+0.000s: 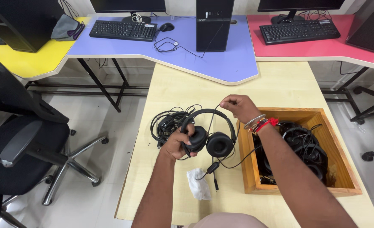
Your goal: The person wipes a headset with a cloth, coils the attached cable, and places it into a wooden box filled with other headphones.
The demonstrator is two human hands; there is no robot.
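- Left hand [177,143] gripped a black headset [210,135] by one earcup, steadying it above the pale surface [187,84].
- Right hand [239,106] pinched its cable [214,116], lifting it clear, beside the wooden box [246,169].

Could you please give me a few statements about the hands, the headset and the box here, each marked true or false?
1. The left hand grips the black headset by an ear cup. True.
2. The right hand rests inside the wooden box. False: it pinches the headset's cable above the table.
3. The wooden box holds more black headsets. True.
4. The white cloth lies in the box. False: it lies on the table.
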